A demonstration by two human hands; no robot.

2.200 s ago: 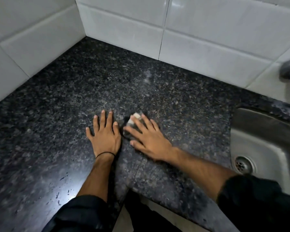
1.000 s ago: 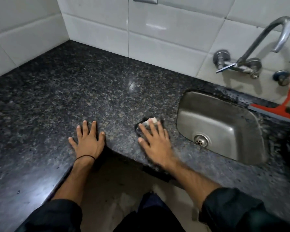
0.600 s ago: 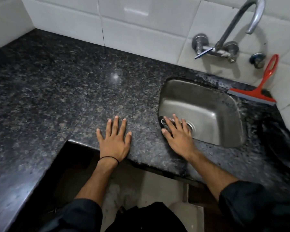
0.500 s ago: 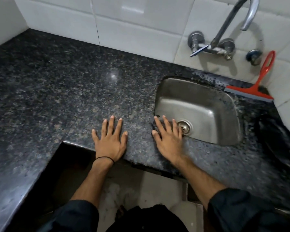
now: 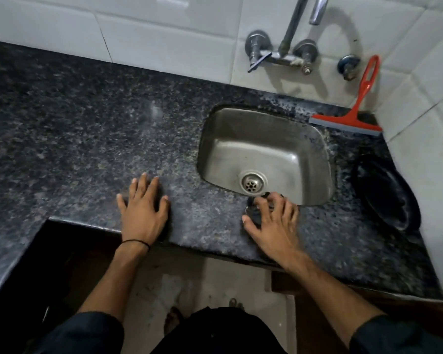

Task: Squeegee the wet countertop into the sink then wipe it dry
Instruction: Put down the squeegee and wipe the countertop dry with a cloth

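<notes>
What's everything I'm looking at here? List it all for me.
Speckled granite countertop: one, dark grey, L-shaped, along the tiled wall.
Stainless steel sink: one, silver, set in the countertop, right of centre.
Metal wall tap: one, chrome, above the sink.
Plastic squeegee: one, red, behind the sink, handle leaning on the wall.
Dark cloth: one, black, right of the sink.
Small wiping pad: one, dark, under the right hand.
Left hand: flat on the countertop.
Right hand: on the pad at the sink's front rim.
</notes>
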